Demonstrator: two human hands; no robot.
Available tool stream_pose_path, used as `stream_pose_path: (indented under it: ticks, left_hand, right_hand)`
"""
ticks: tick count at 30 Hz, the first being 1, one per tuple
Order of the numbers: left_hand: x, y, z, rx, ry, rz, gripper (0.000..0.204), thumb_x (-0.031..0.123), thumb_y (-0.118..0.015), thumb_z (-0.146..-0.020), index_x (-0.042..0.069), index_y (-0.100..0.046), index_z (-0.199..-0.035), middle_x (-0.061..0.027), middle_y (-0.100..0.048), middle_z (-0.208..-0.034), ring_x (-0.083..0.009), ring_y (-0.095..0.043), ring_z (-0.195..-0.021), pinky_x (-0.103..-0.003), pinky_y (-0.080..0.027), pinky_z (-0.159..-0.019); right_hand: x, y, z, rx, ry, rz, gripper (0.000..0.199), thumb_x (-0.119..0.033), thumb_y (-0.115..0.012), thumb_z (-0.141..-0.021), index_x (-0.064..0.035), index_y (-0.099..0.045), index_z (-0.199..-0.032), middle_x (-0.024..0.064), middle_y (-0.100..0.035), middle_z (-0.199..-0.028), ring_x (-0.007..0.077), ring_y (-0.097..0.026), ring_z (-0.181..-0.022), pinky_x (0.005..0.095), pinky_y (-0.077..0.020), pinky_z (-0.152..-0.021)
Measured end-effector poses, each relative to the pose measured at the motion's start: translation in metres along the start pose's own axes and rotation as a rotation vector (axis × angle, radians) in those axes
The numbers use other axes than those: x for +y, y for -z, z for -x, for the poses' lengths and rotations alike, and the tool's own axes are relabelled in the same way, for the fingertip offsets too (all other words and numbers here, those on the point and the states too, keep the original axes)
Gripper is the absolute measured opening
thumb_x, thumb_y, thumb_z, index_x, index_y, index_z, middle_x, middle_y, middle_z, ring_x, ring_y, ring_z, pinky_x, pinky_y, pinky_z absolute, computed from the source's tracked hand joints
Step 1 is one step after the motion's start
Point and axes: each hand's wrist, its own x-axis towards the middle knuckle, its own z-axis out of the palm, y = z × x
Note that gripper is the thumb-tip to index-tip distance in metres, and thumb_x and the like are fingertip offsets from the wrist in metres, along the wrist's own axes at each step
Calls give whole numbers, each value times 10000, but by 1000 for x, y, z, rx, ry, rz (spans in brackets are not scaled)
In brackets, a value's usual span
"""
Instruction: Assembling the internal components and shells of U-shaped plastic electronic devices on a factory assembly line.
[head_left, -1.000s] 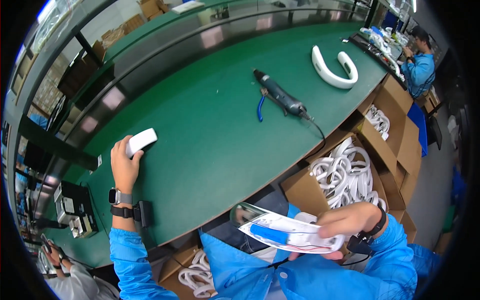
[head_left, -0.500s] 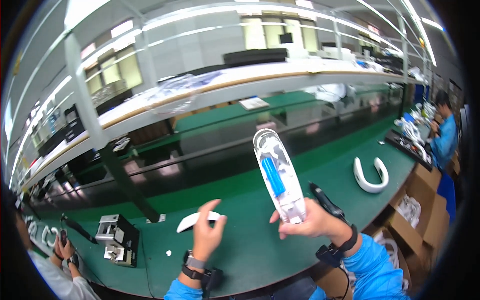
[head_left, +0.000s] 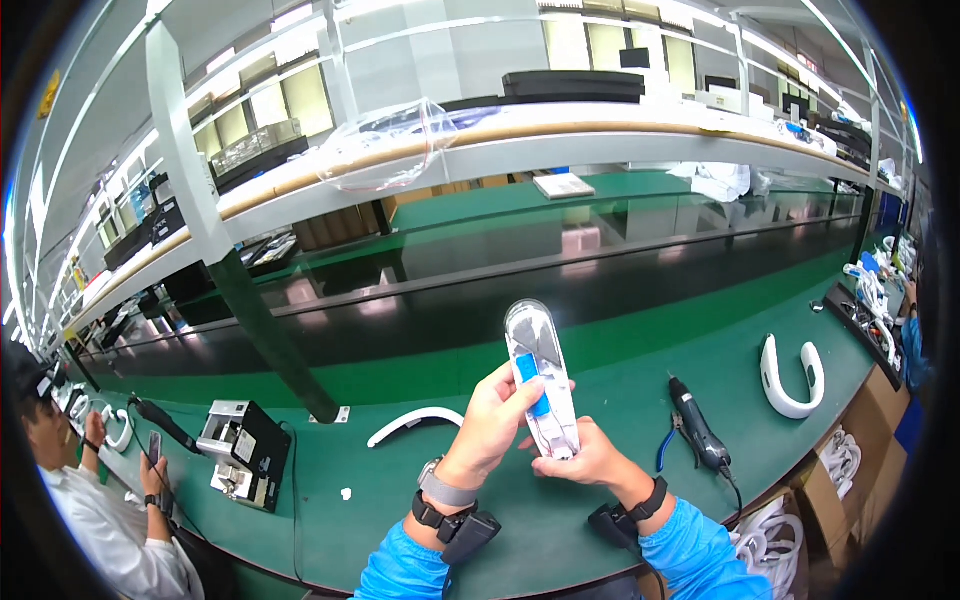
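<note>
An elongated white plastic housing [head_left: 557, 412] is held up over the bench, its open side showing the inner parts. A blue cylindrical battery [head_left: 527, 369] lies lengthwise inside. My left hand [head_left: 487, 422] grips the housing's left side, thumb over the battery and fingers partly hidden behind. The lower end sits in my right hand [head_left: 590, 458], closed around it. Behind my left wrist, a curved white cover [head_left: 405, 423] rests on the green bench. To the right lie a black electric screwdriver [head_left: 697, 425] and blue-handled pliers [head_left: 666, 448].
A U-shaped white device [head_left: 793, 388] lies on the bench at right. Left stands a black and silver bench machine [head_left: 243, 455], with a co-worker [head_left: 105, 500] beyond it. Cardboard boxes [head_left: 872, 425] stand off the right edge. A metal post [head_left: 265, 330] rises from the bench.
My left hand has moved right from empty space onto the housing and battery. The housing has come lower and more upright in view. My right hand keeps its hold; the view has shifted.
</note>
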Motion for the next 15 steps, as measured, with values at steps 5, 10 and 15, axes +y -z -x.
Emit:
stream_pose_path:
  ticks: [5,10,15]
  left_hand:
    - [-17,1,-8,44,-58,-44,323,117,-585,-967,-51,-550,-1240,-176,-680,-1127,-207,-684,-985,-329,-581,-846]
    - [-19,-6,-2,98,-126,-95,382,139,-617,-953,-66,-530,-1263,-210,-677,-1135,-248,-693,-1014,-347,-597,-842]
    - [-7,-17,0,91,-156,-59,463,231,-560,-990,-31,-447,-1353,-232,-622,-1249,-258,-669,-1074,-359,-565,-913]
  right_hand:
    - [20,-6,8,283,155,357,427,-171,-809,-765,24,-633,-1102,97,-724,-841,177,-711,-747,308,-560,-691]
    - [16,-22,7,426,186,286,495,-200,-846,-727,18,-579,-1082,123,-718,-856,211,-727,-768,324,-564,-696]
    - [7,-24,17,470,210,232,490,-169,-857,-704,24,-576,-1056,99,-713,-847,140,-701,-754,281,-548,-672]
